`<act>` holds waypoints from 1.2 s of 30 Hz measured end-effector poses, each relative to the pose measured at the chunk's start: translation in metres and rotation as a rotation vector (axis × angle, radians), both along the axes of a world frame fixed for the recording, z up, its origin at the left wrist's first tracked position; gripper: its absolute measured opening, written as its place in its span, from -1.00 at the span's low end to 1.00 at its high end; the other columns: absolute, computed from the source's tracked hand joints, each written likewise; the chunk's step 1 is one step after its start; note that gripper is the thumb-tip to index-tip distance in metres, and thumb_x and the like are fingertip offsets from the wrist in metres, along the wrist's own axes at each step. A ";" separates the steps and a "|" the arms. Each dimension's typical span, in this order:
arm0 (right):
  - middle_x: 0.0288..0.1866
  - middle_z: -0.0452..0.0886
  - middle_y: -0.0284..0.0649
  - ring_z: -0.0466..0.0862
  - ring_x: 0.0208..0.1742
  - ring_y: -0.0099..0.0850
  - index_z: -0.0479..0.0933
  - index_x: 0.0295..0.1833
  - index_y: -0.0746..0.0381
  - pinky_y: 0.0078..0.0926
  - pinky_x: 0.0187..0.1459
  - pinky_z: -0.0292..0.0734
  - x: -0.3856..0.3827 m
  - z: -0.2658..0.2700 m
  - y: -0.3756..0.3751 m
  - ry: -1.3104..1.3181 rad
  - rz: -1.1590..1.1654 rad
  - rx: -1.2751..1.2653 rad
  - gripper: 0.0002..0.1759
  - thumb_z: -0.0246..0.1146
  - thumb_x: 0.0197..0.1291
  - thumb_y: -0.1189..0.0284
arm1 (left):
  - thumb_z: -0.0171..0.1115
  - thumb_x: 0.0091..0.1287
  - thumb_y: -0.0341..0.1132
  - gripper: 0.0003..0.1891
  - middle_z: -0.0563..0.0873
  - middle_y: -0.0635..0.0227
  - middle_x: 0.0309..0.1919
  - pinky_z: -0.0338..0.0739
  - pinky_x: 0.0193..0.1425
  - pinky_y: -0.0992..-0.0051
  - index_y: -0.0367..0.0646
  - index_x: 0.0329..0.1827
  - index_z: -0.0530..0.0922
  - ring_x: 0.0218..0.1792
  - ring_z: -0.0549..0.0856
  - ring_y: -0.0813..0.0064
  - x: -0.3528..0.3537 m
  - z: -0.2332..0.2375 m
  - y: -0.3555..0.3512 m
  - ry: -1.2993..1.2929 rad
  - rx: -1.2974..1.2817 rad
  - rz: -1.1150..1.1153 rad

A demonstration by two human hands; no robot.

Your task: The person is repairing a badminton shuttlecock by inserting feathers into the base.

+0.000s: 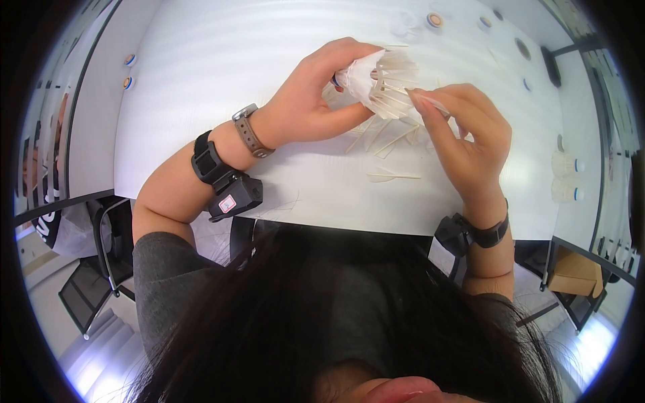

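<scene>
My left hand [312,97] is wrapped round a white feather shuttlecock [363,77], whose feathered skirt faces right and whose blue-banded base sits by my fingers. At the skirt's right edge is my right hand [474,131], thumb and forefinger pinched together on what looks like a loose white feather [438,105]. Below the shuttlecock lie several loose feathers [386,144], partly hidden by my hands. One separate feather [394,176] rests nearer the table's front edge.
On the white table [201,74], two blue-rimmed round pieces, one a shuttlecock base [128,82], lie far left. Another round base [435,21] sits at the back. Two shuttlecocks [566,193] are at the right. A cardboard box [574,274] stands below the table, right.
</scene>
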State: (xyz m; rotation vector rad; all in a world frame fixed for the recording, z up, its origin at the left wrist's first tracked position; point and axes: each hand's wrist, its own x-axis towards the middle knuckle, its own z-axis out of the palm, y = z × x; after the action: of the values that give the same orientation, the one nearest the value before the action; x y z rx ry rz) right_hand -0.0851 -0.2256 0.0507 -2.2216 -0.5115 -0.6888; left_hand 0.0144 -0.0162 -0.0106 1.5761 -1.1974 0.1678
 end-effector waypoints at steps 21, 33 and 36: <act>-0.56 0.53 -0.26 0.46 -0.54 -0.52 0.55 -0.45 0.36 -0.59 -0.48 0.29 0.001 0.000 -0.004 0.020 -0.036 0.090 -0.87 0.30 0.16 0.64 | 0.39 0.15 -0.46 -0.45 0.61 0.34 -0.01 0.45 0.01 0.53 -0.20 0.26 0.49 -0.08 0.57 0.52 -0.003 0.007 0.003 0.024 0.109 0.004; -0.61 0.48 -0.37 0.33 -0.59 -0.62 0.55 -0.49 0.30 -0.60 -0.59 0.04 0.003 -0.010 -0.006 0.114 0.000 0.186 -0.80 0.30 0.20 0.56 | 0.42 0.14 -0.39 -0.47 0.64 0.31 -0.02 0.49 -0.01 0.49 -0.12 0.23 0.56 -0.08 0.60 0.43 0.000 0.005 -0.002 0.000 0.031 0.020; -0.59 0.49 -0.29 0.35 -0.59 -0.54 0.56 -0.46 0.35 -0.60 -0.56 0.16 0.004 -0.007 -0.005 0.067 0.019 0.135 -0.83 0.29 0.20 0.60 | 0.42 0.14 -0.39 -0.47 0.64 0.33 -0.03 0.48 -0.03 0.50 -0.13 0.23 0.55 -0.09 0.60 0.45 0.000 0.004 -0.001 0.007 0.024 0.020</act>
State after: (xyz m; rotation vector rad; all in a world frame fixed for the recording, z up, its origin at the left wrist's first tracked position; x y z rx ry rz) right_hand -0.0815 -0.2303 0.0438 -2.1033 -0.4394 -0.6189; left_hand 0.0143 -0.0173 -0.0065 1.6081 -1.1828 0.1614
